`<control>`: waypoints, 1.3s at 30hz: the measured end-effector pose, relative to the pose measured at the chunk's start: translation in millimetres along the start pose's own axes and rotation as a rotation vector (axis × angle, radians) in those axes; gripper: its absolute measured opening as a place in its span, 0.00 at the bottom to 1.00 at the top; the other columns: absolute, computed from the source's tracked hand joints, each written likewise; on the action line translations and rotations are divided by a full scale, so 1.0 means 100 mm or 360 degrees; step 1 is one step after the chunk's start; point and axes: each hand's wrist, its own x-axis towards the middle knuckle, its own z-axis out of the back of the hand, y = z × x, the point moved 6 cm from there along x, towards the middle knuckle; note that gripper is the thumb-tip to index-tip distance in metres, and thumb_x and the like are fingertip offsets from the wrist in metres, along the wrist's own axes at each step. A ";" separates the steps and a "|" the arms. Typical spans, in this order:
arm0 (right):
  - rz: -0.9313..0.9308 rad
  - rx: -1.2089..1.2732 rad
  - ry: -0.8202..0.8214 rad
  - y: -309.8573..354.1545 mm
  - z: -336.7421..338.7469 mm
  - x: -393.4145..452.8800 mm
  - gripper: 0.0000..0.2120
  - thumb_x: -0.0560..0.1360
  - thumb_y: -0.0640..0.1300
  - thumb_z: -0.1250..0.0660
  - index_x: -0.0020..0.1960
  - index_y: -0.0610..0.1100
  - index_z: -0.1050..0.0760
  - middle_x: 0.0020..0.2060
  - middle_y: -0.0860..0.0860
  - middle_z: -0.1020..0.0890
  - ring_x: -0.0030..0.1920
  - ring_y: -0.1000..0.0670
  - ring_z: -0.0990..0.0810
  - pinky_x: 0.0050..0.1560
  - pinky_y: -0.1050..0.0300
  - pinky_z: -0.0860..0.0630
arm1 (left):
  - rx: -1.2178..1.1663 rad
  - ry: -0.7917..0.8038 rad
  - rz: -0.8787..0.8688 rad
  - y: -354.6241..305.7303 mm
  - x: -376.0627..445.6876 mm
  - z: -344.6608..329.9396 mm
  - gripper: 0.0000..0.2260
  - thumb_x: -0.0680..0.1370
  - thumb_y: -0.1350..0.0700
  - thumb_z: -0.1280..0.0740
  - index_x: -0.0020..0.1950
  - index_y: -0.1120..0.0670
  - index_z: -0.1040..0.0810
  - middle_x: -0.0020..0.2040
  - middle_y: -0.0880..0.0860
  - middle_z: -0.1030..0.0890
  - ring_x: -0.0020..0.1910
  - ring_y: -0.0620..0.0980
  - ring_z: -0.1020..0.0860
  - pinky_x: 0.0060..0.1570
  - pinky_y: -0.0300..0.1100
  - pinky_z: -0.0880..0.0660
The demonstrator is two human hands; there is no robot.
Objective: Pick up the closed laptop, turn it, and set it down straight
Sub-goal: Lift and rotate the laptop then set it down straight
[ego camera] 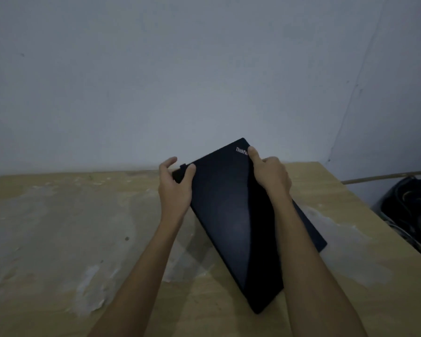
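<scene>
A closed black laptop (229,215) with a small white logo near its far corner is held tilted, its far end raised off the wooden table (83,227) and its long side running away from me at an angle. My left hand (176,188) grips its far left corner, thumb on the lid. My right hand (270,173) holds its right edge near the logo, thumb on top. The near corner is low, close to the table; whether it touches I cannot tell.
A grey wall stands right behind the table's far edge. The table's right edge runs diagonally at the right, and beyond it lies a dark bag with cables (408,207) on the floor. The tabletop has worn, pale patches (93,288).
</scene>
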 end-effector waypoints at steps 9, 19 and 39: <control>-0.0102 0.0614 -0.0005 0.53 -0.13 0.01 0.32 0.76 0.73 0.43 0.32 0.45 0.33 0.33 0.49 0.24 0.39 0.43 0.24 0.42 0.49 0.31 | -0.0156 0.0080 -0.0067 -0.20 0.09 0.14 0.03 0.84 0.50 0.35 0.56 0.44 0.23 0.54 0.41 0.17 0.49 0.33 0.18 0.48 0.30 0.23; 0.0012 0.0968 0.0283 0.84 -0.30 -0.13 0.36 0.79 0.69 0.44 0.51 0.36 0.19 0.49 0.46 0.15 0.50 0.44 0.19 0.53 0.49 0.23 | -0.0112 -0.0052 -0.0156 -0.32 0.28 0.45 0.12 0.84 0.45 0.37 0.60 0.50 0.19 0.56 0.48 0.15 0.55 0.46 0.17 0.58 0.49 0.19; 0.0316 0.1534 0.0484 0.60 -0.41 -0.66 0.13 0.79 0.45 0.28 0.61 0.40 0.18 0.51 0.50 0.11 0.50 0.50 0.12 0.45 0.58 0.16 | -0.0253 0.0047 0.0001 -0.46 0.39 0.65 0.10 0.81 0.49 0.31 0.57 0.54 0.17 0.51 0.50 0.12 0.50 0.48 0.14 0.51 0.45 0.16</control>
